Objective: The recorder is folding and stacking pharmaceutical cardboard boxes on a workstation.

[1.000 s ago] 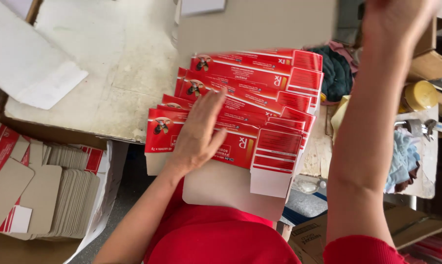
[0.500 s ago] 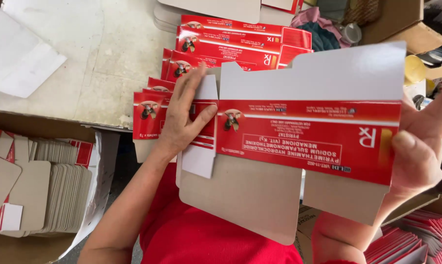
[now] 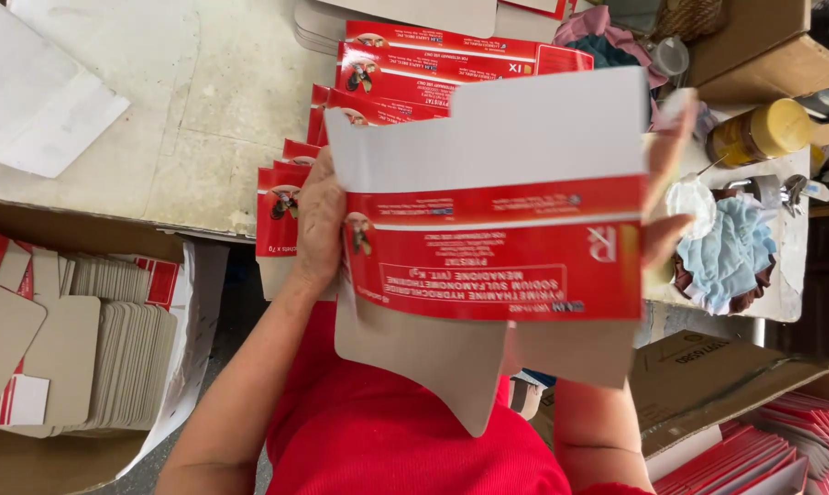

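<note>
carton: flat red and white carton [image 3: 497, 229], held up over the tabletop [image 3: 203, 137] edge, between both hands
left hand: left hand [image 3: 318, 229] pinching the carton's left edge
right hand: right hand [image 3: 666, 197] gripping its right edge, fingers mostly hidden behind
stack: fanned cartons [image 3: 387, 78] lying on the tabletop just behind

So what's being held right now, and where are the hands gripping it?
A flat red-and-white carton blank, held up by both hands: the left hand grips its left edge, the right hand its right edge.
</note>
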